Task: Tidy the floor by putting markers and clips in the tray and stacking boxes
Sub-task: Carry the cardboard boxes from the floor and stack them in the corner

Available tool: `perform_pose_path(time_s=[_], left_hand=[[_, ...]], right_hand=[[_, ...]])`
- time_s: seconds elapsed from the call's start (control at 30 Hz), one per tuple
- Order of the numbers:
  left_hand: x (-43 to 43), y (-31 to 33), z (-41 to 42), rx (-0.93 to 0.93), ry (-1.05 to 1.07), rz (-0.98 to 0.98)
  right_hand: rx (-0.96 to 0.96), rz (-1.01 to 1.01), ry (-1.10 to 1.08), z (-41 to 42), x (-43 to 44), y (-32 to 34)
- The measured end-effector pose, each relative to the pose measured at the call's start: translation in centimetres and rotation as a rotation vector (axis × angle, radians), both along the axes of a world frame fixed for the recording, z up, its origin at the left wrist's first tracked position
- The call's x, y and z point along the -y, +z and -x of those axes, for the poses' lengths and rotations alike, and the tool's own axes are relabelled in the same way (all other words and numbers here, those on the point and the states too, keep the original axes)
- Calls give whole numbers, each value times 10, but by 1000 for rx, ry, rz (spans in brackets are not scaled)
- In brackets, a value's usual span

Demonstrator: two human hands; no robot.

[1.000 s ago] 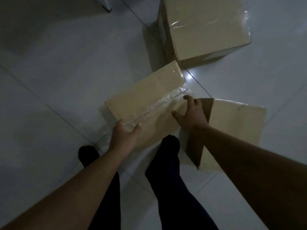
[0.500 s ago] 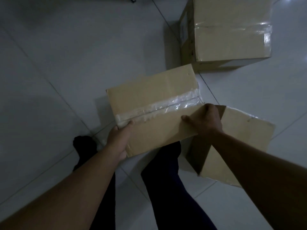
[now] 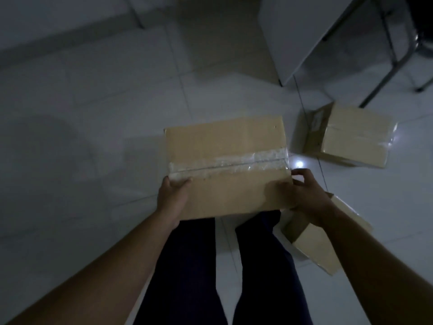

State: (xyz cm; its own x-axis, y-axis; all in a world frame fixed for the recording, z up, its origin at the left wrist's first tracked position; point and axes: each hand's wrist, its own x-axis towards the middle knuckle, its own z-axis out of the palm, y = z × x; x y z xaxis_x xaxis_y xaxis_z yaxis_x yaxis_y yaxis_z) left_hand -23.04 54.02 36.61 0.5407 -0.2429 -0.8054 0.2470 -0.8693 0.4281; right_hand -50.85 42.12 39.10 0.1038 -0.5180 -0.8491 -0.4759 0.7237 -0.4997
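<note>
I hold a flat cardboard box (image 3: 225, 146) with a strip of clear tape along its top, up in front of me above my legs. My left hand (image 3: 172, 195) grips its near left edge, thumb on top by the tape. My right hand (image 3: 304, 191) grips its near right corner. A second taped cardboard box (image 3: 351, 134) stands on the floor to the right. A third cardboard box (image 3: 314, 249) lies on the floor by my right leg, partly hidden by my right forearm. No markers, clips or tray are in view.
White tiled floor (image 3: 93, 113) spreads to the left and ahead. A white cabinet or table panel (image 3: 300, 31) and metal chair legs (image 3: 393, 55) stand at the upper right, behind the second box. The room is dim.
The box has come up off the floor and levelled out in both hands. The view has risen, so the other two boxes sit smaller and further right, and furniture has come into sight.
</note>
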Motion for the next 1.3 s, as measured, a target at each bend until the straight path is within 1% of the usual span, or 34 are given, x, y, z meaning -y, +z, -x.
perform_pose_path(time_s=[0.07,0.1,0.13,0.17,0.23,0.3,0.37,0.47,0.53,0.6,0.67,0.77,0.93,1.13,1.27,1.3], left_hand=[[-8,39,-38,57,-41,-20],[-16,68,-65,67,-55,-4],[-20,85,-80,71,-74,23],[-33,110,-112,86,-52,74],[-41,135,-141,131,-58,102],[-65,169,-191,187,-1,124],[-85,194,-227,234,60,129],[-120,226,-278,255,182,190],[-135,244,-305,321,248,239],[-155,259,-334,392,329,278],[-170,268,-361,423,392,293],[-192,276,-411,450,451,337],[-215,286,-495,463,475,409],[-250,294,-597,527,585,336],[-286,284,-669,564,662,267],[-291,281,-678,556,677,267]], right_hand=[[-3,20,33,-39,2,40],[1,30,39,-68,0,67],[14,29,39,-87,-1,83],[39,50,68,-122,-3,105],[63,70,97,-158,-5,129],[88,106,171,-215,-12,159],[132,98,202,-260,-12,177],[231,53,260,-330,-20,201],[240,14,289,-373,-24,211],[265,-30,369,-420,-34,220],[288,-71,407,-462,-40,228],[324,-74,455,-528,-46,233],[349,-101,498,-626,-61,226],[342,-77,554,-754,-94,227],[338,-22,570,-846,-126,230],[333,-16,567,-858,-131,231]])
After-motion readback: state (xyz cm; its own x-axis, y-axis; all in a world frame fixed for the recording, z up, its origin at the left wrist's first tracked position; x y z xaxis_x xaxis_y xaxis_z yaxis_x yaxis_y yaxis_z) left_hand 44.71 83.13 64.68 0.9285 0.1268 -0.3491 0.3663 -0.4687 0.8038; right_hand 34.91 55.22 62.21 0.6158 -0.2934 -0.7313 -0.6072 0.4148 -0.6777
